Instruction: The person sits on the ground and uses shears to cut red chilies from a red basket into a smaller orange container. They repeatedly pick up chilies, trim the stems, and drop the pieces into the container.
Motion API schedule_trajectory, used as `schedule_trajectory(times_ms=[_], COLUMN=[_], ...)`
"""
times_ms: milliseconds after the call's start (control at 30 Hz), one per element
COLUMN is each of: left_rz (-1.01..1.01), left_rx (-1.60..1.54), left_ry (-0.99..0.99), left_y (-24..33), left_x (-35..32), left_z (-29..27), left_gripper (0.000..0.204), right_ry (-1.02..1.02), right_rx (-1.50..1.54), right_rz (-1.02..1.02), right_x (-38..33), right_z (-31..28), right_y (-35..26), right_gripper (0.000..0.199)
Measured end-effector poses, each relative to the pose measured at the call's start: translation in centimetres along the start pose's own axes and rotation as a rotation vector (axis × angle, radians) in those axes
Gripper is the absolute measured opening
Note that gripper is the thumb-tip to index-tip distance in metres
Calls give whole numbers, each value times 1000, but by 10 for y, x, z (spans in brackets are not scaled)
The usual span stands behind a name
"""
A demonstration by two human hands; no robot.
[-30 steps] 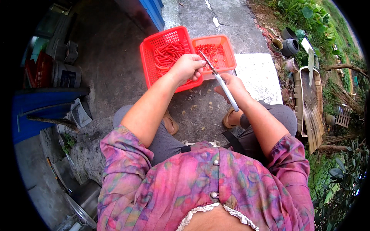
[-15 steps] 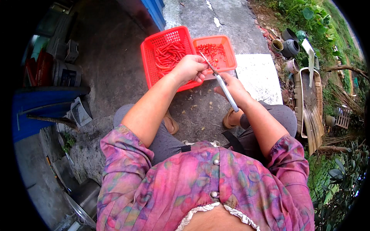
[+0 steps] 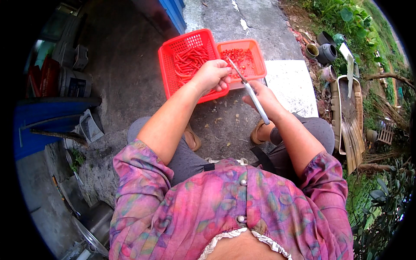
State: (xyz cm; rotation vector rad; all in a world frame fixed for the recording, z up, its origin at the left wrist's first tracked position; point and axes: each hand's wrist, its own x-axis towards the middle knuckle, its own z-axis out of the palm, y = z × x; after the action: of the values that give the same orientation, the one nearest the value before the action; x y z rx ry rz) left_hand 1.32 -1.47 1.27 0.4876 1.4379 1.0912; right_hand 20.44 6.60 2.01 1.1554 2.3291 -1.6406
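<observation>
My right hand (image 3: 266, 100) grips a pair of scissors (image 3: 256, 102) with pale grey handles, the blades pointing up and left toward my other hand. My left hand (image 3: 213, 76) is closed in a pinch at the blades, with a bit of red chili pepper showing at its fingertips; most of it is hidden. Below and beyond that hand stands a red slotted basket (image 3: 163, 65) holding many whole red chilies (image 3: 189, 63). Touching its right side is a smaller orange-red basket (image 3: 259, 58) with chopped chili pieces (image 3: 239, 55) inside, under the scissor tips.
A white board (image 3: 291, 86) lies right of the baskets. My knees flank the concrete ground (image 3: 216, 125) in front of me. To the left stand a white bucket (image 3: 79, 83) and a grey plastic container (image 3: 91, 125). Pots (image 3: 327, 54) and a long trough (image 3: 336, 117) line the right.
The scissors have shifted slightly right and down, and their blades look closer together. My left hand is almost where it was.
</observation>
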Motion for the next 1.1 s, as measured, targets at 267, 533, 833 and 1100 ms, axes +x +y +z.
schedule_trajectory(times_ms=[267, 533, 833, 1100], left_rz=[-2, 40, 9, 16], left_rx=[43, 74, 9, 58], left_ry=[-69, -27, -61, -25], left_y=[3, -4, -5, -5], left_x=[-1, 4, 5, 3], left_z=[2, -6, 0, -1], left_gripper=[13, 18, 15, 19], right_ry=[-37, -7, 19, -11], right_rx=[32, 87, 44, 86], right_rz=[7, 129, -28, 103], right_x=[-4, -6, 2, -2], right_z=[0, -3, 5, -1], right_y=[-5, -15, 2, -8], right_gripper=[43, 36, 46, 40])
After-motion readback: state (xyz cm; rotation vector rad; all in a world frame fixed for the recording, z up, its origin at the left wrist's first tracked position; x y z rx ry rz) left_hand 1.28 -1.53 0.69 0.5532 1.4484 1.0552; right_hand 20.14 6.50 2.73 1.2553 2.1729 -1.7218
